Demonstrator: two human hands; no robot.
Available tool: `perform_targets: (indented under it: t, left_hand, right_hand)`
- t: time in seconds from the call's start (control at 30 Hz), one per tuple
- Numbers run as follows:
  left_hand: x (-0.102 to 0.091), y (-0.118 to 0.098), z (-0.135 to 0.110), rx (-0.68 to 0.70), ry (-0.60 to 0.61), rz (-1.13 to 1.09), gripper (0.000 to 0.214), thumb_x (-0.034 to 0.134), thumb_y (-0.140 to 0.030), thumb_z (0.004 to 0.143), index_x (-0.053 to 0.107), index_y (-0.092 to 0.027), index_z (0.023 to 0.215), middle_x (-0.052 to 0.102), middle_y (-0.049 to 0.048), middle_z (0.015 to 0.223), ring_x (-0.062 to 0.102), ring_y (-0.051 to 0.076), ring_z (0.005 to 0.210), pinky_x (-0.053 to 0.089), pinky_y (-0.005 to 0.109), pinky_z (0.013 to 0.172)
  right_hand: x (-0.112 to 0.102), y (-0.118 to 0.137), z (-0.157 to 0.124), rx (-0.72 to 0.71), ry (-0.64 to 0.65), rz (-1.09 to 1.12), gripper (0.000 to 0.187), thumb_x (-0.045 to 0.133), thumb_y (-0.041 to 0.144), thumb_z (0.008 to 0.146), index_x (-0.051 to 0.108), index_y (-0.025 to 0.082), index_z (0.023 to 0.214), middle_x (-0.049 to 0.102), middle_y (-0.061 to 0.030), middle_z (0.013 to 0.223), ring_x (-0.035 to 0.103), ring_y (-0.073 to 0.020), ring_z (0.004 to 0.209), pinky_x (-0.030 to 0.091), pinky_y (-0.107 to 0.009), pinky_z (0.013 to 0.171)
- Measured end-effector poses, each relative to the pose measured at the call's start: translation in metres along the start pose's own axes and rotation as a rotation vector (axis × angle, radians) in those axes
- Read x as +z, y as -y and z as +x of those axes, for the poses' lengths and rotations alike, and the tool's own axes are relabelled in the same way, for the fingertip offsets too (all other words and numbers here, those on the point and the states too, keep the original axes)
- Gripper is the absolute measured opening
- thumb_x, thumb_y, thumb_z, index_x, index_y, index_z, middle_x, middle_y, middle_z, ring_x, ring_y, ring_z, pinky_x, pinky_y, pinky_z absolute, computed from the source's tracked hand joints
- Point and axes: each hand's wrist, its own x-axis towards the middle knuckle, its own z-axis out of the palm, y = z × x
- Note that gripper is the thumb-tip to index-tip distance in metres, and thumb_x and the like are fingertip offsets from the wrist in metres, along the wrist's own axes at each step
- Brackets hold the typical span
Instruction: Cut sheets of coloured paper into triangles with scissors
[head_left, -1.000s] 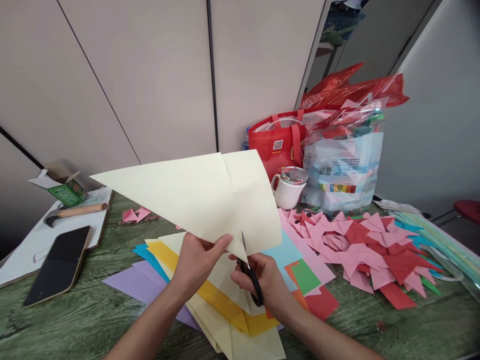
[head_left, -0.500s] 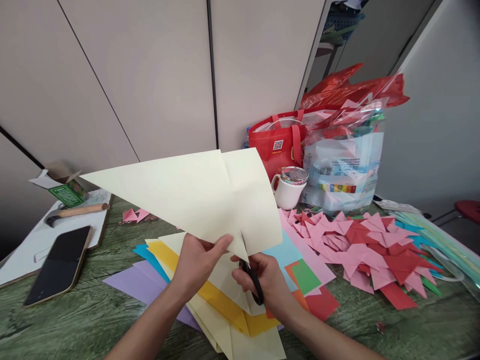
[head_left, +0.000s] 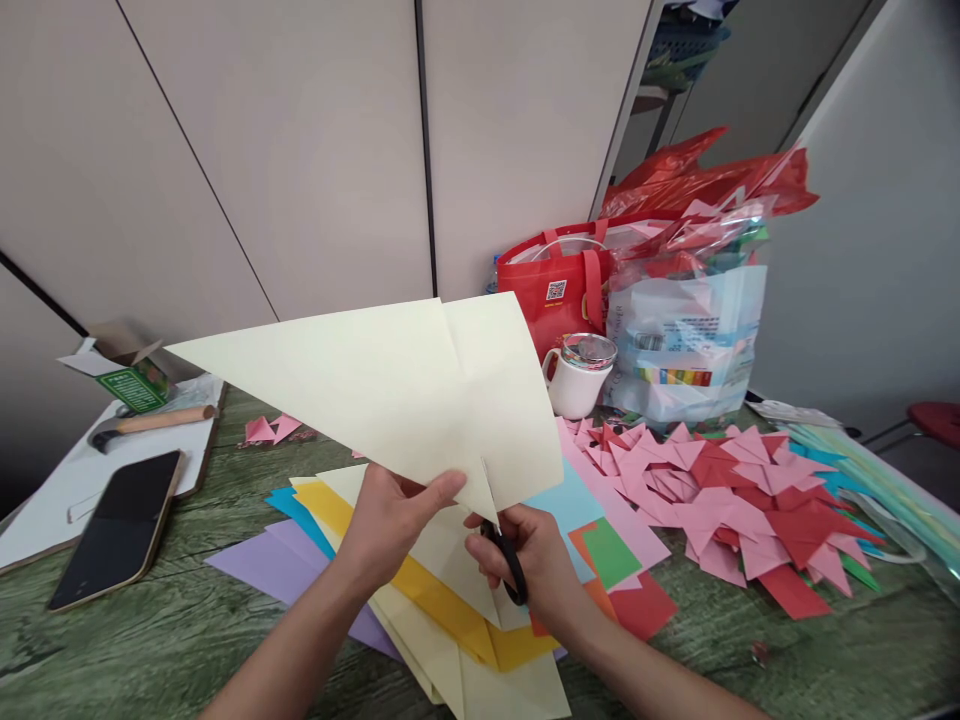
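Note:
My left hand (head_left: pixel 394 520) pinches the lower edge of a folded pale-yellow paper sheet (head_left: pixel 390 390) and holds it up above the table. My right hand (head_left: pixel 525 560) grips black-handled scissors (head_left: pixel 504 555). Their blades point up into the sheet's bottom edge, along the fold line, just right of my left thumb. Under both hands lies a stack of coloured sheets (head_left: pixel 442 610): yellow, cream, purple, blue.
A pile of pink and red folded paper pieces (head_left: pixel 735 500) lies at right. A white mug (head_left: pixel 577 378), a red bag (head_left: pixel 559 290) and a plastic bag (head_left: pixel 686 330) stand behind it. At left are a phone (head_left: pixel 120 525), a hammer (head_left: pixel 150 425) and a small carton (head_left: pixel 124 375).
The scissor blades have closed further into the sheet's bottom edge. The sheet has shifted slightly; both hands stay in nearly the same place.

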Motion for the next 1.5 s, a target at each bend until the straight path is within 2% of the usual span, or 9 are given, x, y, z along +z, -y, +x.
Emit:
perform_targets:
  t: [0.17, 0.33, 0.43, 0.67, 0.83, 0.93, 1.1, 1.37, 1.5]
  left_hand:
    - [-0.007, -0.007, 0.001, -0.022, 0.146, -0.177, 0.029, 0.066, -0.022, 0.072, 0.062, -0.017, 0.100, 0.070, 0.0081, 0.100, 0.064, 0.024, 0.090, 0.050, 0.036, 0.078]
    - [-0.010, -0.004, 0.003, -0.013, 0.021, -0.185, 0.034, 0.065, -0.026, 0.072, 0.061, -0.017, 0.104, 0.069, 0.0096, 0.105, 0.064, 0.026, 0.091, 0.053, 0.037, 0.073]
    - [-0.010, 0.000, 0.004, 0.001, 0.012, -0.158, 0.035, 0.065, -0.027, 0.072, 0.061, -0.016, 0.105, 0.069, 0.0108, 0.102, 0.066, 0.027, 0.087, 0.055, 0.038, 0.071]
    - [-0.021, 0.001, 0.009, 0.059, -0.173, -0.005, 0.032, 0.070, -0.030, 0.066, 0.065, -0.015, 0.094, 0.072, 0.0081, 0.091, 0.066, 0.025, 0.080, 0.056, 0.031, 0.063]
    - [-0.031, -0.009, 0.011, 0.075, -0.251, 0.028, 0.039, 0.074, -0.031, 0.061, 0.064, -0.014, 0.095, 0.071, 0.0092, 0.098, 0.065, 0.025, 0.084, 0.055, 0.027, 0.058]
    - [-0.035, -0.018, 0.009, 0.020, -0.198, 0.003, 0.045, 0.075, -0.030, 0.060, 0.063, -0.013, 0.100, 0.070, 0.0110, 0.102, 0.064, 0.027, 0.089, 0.055, 0.027, 0.058]
    - [-0.036, -0.026, 0.006, -0.046, -0.014, -0.129, 0.050, 0.072, -0.028, 0.064, 0.059, -0.015, 0.111, 0.070, 0.0117, 0.100, 0.065, 0.028, 0.088, 0.056, 0.034, 0.064]
    - [-0.026, -0.012, 0.003, -0.003, 0.019, -0.083, 0.042, 0.069, -0.026, 0.069, 0.061, -0.017, 0.109, 0.071, 0.0088, 0.098, 0.067, 0.023, 0.083, 0.056, 0.027, 0.061]
    - [-0.020, -0.006, 0.003, 0.006, 0.014, -0.026, 0.036, 0.069, -0.028, 0.070, 0.064, -0.018, 0.104, 0.072, 0.0070, 0.095, 0.067, 0.020, 0.077, 0.056, 0.025, 0.060]
  right_hand:
    - [-0.001, 0.001, 0.000, 0.010, -0.014, -0.029, 0.035, 0.070, 0.044, 0.059, 0.059, 0.013, 0.072, 0.049, 0.0052, 0.045, 0.043, -0.0078, 0.038, 0.037, -0.021, 0.039]
    - [-0.001, 0.000, 0.001, 0.009, 0.032, -0.009, 0.039, 0.070, 0.047, 0.058, 0.059, 0.014, 0.074, 0.050, 0.0049, 0.046, 0.044, -0.0084, 0.039, 0.038, -0.022, 0.040]
    - [-0.001, -0.001, 0.002, 0.035, 0.076, 0.012, 0.041, 0.073, 0.048, 0.056, 0.059, 0.014, 0.076, 0.050, 0.0046, 0.050, 0.046, -0.0089, 0.043, 0.040, -0.022, 0.043]
    - [-0.005, -0.001, 0.002, 0.019, 0.309, 0.107, 0.036, 0.071, 0.041, 0.064, 0.050, 0.017, 0.080, 0.053, 0.0059, 0.049, 0.050, -0.0085, 0.043, 0.039, -0.020, 0.046]
    - [-0.008, -0.002, 0.000, -0.041, 0.409, 0.139, 0.030, 0.068, 0.036, 0.069, 0.047, 0.018, 0.080, 0.052, 0.0071, 0.049, 0.051, -0.0078, 0.043, 0.038, -0.018, 0.044]
    - [-0.009, -0.003, 0.000, -0.086, 0.431, 0.197, 0.034, 0.070, 0.031, 0.069, 0.047, 0.020, 0.090, 0.053, 0.0082, 0.050, 0.052, -0.0076, 0.043, 0.040, -0.018, 0.045]
    - [-0.010, -0.001, 0.002, -0.090, 0.433, 0.149, 0.068, 0.070, 0.028, 0.070, 0.034, 0.022, 0.128, 0.056, 0.0062, 0.057, 0.052, -0.0086, 0.047, 0.042, -0.021, 0.047]
    - [-0.006, 0.003, 0.000, -0.073, 0.358, 0.153, 0.068, 0.071, 0.030, 0.069, 0.037, 0.020, 0.127, 0.051, 0.0053, 0.060, 0.045, -0.0075, 0.051, 0.035, -0.019, 0.046]
    - [-0.007, 0.002, 0.002, -0.087, 0.337, 0.163, 0.054, 0.071, 0.029, 0.070, 0.043, 0.018, 0.115, 0.049, 0.0055, 0.060, 0.044, -0.0073, 0.052, 0.032, -0.019, 0.047]
